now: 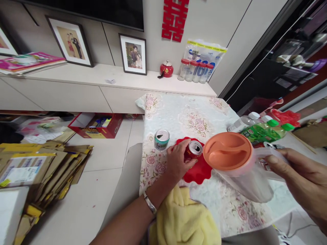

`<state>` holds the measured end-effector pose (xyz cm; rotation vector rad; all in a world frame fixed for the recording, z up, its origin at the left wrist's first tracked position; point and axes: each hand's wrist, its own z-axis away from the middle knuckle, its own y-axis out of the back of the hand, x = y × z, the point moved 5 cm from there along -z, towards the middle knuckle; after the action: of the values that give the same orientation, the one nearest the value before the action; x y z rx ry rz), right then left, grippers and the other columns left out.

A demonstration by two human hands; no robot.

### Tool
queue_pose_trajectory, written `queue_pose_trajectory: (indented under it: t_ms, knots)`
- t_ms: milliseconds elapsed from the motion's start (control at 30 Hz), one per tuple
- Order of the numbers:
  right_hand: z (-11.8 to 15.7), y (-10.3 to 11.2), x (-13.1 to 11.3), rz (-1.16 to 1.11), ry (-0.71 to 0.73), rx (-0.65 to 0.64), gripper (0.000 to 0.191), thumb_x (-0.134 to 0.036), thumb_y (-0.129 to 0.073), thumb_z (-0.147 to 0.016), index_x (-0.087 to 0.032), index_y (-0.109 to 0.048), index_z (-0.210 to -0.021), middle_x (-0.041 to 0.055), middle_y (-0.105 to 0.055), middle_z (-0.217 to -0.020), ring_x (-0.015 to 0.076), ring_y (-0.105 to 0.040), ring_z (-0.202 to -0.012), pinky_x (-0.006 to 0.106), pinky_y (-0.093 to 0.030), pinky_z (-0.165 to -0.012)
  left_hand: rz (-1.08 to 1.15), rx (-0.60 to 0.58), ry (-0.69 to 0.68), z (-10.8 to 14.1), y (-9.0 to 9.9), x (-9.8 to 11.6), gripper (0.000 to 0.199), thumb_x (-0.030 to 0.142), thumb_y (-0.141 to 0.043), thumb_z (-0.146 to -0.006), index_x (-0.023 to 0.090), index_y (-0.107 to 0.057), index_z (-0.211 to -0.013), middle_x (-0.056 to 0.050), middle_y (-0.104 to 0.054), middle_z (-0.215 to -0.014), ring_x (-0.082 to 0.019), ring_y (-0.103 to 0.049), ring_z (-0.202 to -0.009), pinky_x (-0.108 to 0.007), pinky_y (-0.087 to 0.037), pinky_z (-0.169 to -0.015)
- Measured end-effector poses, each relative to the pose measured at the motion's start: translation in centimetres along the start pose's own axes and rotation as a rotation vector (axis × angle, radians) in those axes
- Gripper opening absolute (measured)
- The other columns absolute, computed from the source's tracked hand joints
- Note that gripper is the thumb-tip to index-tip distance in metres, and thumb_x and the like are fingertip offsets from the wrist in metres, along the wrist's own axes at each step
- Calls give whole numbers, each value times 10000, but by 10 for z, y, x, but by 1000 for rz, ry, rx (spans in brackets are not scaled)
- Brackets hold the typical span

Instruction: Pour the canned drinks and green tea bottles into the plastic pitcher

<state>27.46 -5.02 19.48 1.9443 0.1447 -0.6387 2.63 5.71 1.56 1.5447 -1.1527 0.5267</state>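
Pitcher [240, 172] near right edge of tablecloth [176, 117]

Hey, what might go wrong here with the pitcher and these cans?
The right hand holds the pitcher tilted, its orange lid close to the red can in the left hand; they might knock together. The open green can stands near that hand, so a sideways move could tip it.

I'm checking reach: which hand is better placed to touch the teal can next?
Probably the left hand: it's nearer the teal can, though around the red can; the right hand holds the pitcher.
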Motion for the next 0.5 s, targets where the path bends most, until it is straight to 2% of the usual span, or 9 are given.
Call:
queue_pose_trajectory:
  t_ms: [167, 300, 400, 500]
  knots:
    - [0, -2, -4, -11, 3, -9, 508, -818, -592, -832, -322, -701, -831, 30, -716, -843, 239, -601, -706, 366, -364, -567, 1, -9, 5, 0, -1, 0, 732, 231, -840, -765, 293, -547, -1432, -83, -703, -1473, -314, -675, -1332, -549, -442, -1140]
    - [-4, 0, -16, 37, 72, -15, 492, -792, -582, -859, -316, -691, -797, 24, -619, -679, 176, -482, -565, 339, -327, -520, 4, 9, -20, 1, -1, -1, 735, 247, -854, -765, 287, -548, -1432, -82, -703, -1472, -314, -679, -1326, -548, -449, -1129]
    - [-9, 2, -18, 83, 106, 7, 575, -841, -573, -848, -289, -716, -785, 29, -631, -688, 160, -507, -571, 307, -330, -499, 3, 22, -34, 2, -1, -1, 721, 257, -852, -780, 288, -545, -1432, -81, -705, -1473, -309, -686, -1313, -545, -449, -1120]
    - [-16, 3, -11, 118, 134, 34, 706, -945, -612, -740, -256, -759, -771, 37, -675, -742, 157, -568, -612, 272, -372, -482, 1, 39, -52, 3, -1, 0, 708, 274, -845, -801, 295, -538, -1440, -74, -707, -1470, -301, -690, -1302, -536, -448, -1119]
